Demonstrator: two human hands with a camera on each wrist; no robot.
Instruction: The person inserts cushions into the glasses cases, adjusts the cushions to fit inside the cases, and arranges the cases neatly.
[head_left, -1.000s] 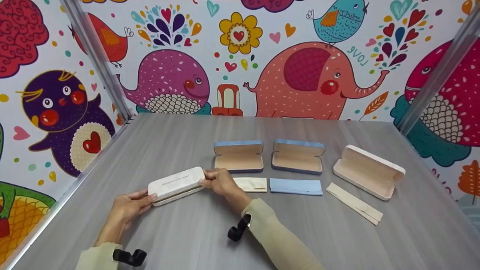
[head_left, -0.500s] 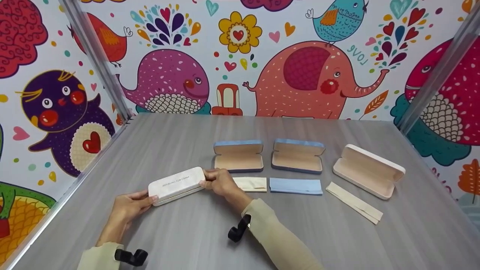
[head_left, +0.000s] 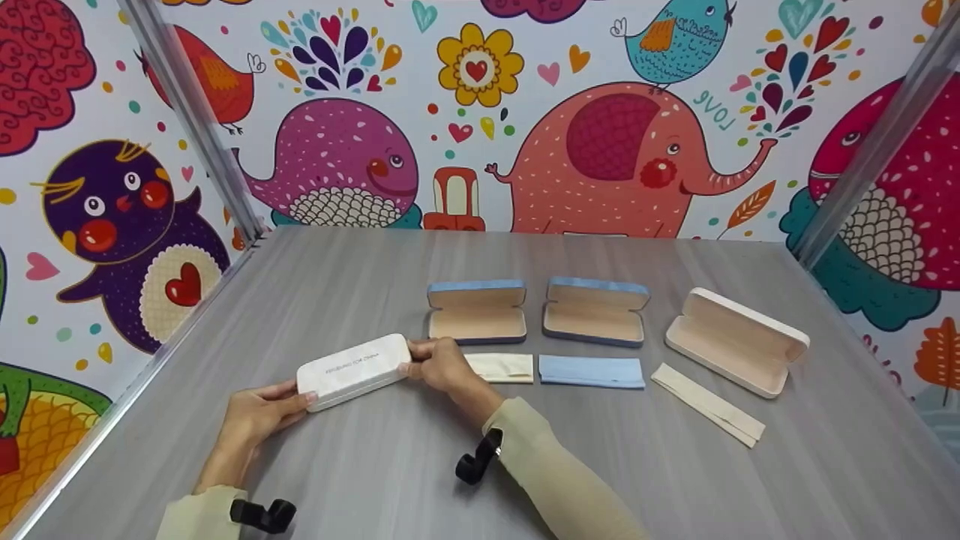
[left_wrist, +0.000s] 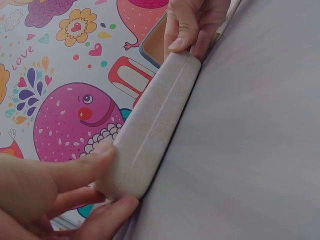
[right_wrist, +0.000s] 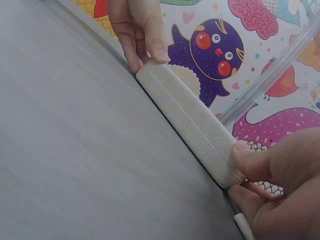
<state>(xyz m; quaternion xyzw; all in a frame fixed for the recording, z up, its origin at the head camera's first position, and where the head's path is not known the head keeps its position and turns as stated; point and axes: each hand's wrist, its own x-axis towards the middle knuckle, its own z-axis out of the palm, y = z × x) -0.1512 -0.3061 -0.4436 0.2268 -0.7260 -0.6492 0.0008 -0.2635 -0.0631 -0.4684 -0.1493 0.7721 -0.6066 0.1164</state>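
Note:
Between the two hands a white glasses case lies on the grey table, its lid down and only a thin seam showing along its side. My left hand grips the case's left end, thumb on the lid's corner. At the other end my right hand pinches it, with the thumb on the lid's edge and fingers lower down, as the right wrist view shows. Just past the right hand lies a cream cloth, its left end hidden by that hand.
Two blue glasses cases stand with lids up behind the cloths. A white case stands lid up at the right. A folded blue cloth and another cream cloth lie in front. Patterned walls border the table.
The white case's lid has come down: the gap along its front has narrowed to a thin seam. Both hands have stayed at its ends.

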